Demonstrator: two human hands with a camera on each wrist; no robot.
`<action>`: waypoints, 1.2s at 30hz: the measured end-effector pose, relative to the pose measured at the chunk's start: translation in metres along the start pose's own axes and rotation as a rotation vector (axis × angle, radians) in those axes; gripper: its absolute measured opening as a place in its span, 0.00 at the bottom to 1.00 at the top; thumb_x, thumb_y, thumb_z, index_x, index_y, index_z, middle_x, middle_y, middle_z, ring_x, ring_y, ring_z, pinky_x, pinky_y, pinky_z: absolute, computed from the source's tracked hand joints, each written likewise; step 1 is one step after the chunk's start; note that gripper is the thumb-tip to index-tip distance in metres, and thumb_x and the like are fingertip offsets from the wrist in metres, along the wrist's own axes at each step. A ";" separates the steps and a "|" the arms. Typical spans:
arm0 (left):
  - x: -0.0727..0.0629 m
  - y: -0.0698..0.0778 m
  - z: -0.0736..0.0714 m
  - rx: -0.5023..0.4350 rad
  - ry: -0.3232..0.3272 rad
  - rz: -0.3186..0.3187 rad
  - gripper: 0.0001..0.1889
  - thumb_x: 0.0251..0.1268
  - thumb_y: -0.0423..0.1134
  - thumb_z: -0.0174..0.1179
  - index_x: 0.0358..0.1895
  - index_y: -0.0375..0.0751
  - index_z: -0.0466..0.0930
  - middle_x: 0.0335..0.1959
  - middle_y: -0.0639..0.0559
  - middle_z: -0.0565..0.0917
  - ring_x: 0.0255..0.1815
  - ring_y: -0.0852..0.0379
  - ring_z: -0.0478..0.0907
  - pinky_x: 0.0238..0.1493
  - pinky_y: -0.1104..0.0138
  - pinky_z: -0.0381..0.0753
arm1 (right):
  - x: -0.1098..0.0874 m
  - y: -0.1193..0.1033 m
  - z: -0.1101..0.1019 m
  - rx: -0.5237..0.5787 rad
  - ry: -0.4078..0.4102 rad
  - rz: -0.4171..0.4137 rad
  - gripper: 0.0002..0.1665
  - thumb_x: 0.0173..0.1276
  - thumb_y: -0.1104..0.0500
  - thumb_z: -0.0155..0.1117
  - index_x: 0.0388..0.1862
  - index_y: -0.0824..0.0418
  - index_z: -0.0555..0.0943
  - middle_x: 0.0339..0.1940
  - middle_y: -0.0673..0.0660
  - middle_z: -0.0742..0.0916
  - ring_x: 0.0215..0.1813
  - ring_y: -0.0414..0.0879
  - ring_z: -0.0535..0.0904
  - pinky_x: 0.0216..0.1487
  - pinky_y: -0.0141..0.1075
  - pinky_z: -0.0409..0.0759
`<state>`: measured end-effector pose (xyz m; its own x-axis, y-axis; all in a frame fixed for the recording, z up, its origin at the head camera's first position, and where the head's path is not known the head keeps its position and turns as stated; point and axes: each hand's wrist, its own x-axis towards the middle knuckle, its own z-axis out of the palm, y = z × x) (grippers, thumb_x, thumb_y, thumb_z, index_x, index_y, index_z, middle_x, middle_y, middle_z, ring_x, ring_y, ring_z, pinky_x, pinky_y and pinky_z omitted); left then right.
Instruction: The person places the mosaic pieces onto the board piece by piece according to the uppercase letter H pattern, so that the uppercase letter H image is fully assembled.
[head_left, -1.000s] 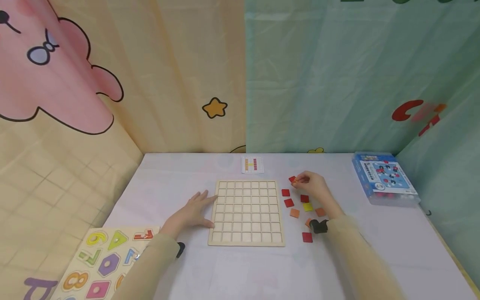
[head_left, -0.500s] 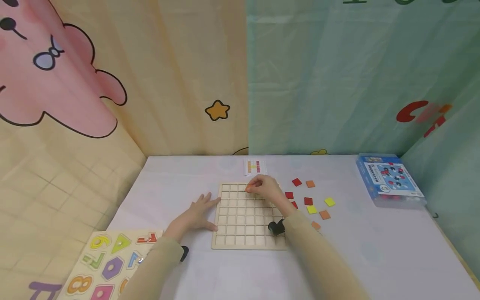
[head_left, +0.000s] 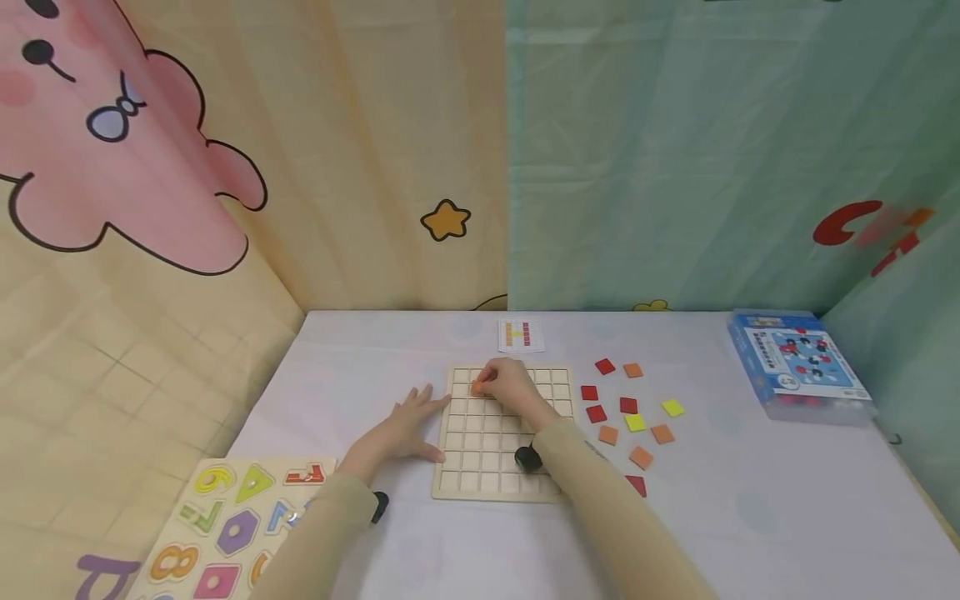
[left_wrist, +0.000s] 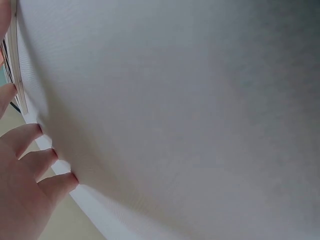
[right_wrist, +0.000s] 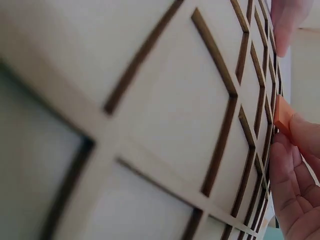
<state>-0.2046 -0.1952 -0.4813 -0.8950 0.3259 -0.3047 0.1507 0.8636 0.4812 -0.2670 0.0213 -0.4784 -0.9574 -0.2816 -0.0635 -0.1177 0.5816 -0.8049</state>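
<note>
Leftmost is the number-and-shape puzzle [head_left: 207,547], left of the left hand and partly hidden by a sleeve [head_left: 307,533]. The left hand [head_left: 401,429] is spread wide against the left edge of the grid board [head_left: 471,461], steadying it I'd guess. Between the hands, over the board's far left part, is the orange tile [head_left: 477,388], roughly 2nd row, 2nd column. The right hand [head_left: 510,385] is pinching it; can't tell if it's seated in a slot. Big change: within the last 1 second that hand has swung over from the loose tiles [head_left: 628,406], so imo the carrying is basically done and it's down to placing. Just beyond the right hand is a small patterned card [head_left: 521,335]. Right of that hand, I count 5 red, 4 orange and 2 yellow loose ones, then a blue box [head_left: 801,358].
</note>
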 end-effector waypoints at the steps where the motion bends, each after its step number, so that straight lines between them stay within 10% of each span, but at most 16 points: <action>1: 0.001 0.000 0.000 0.005 -0.003 -0.003 0.53 0.44 0.49 0.78 0.76 0.49 0.59 0.80 0.35 0.47 0.81 0.33 0.36 0.77 0.36 0.41 | 0.001 0.000 0.001 -0.013 0.001 -0.007 0.05 0.63 0.60 0.72 0.31 0.61 0.85 0.31 0.54 0.88 0.35 0.42 0.80 0.41 0.35 0.80; 11: 0.000 -0.003 0.004 -0.004 -0.011 -0.011 0.54 0.43 0.49 0.78 0.77 0.48 0.58 0.80 0.35 0.45 0.81 0.33 0.35 0.77 0.37 0.41 | 0.008 0.000 0.011 -0.185 0.002 -0.060 0.02 0.61 0.65 0.70 0.29 0.62 0.87 0.33 0.54 0.83 0.40 0.46 0.79 0.45 0.38 0.81; 18: 0.000 -0.006 0.003 -0.016 -0.013 -0.009 0.55 0.44 0.49 0.77 0.78 0.48 0.56 0.80 0.35 0.43 0.81 0.35 0.34 0.78 0.39 0.38 | 0.004 0.005 -0.002 -0.081 -0.036 -0.036 0.08 0.66 0.61 0.67 0.43 0.62 0.87 0.44 0.56 0.87 0.47 0.49 0.82 0.51 0.41 0.83; 36: 0.004 -0.005 0.003 -0.023 -0.014 -0.001 0.55 0.43 0.47 0.78 0.77 0.46 0.57 0.80 0.35 0.44 0.81 0.35 0.34 0.78 0.39 0.38 | -0.034 0.109 -0.166 0.015 0.170 0.247 0.22 0.74 0.55 0.58 0.61 0.65 0.77 0.59 0.67 0.82 0.53 0.58 0.79 0.57 0.47 0.82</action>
<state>-0.2076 -0.1965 -0.4875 -0.8893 0.3307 -0.3160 0.1401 0.8546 0.5001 -0.2909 0.2210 -0.4662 -0.9872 -0.0002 -0.1595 0.1269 0.6046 -0.7863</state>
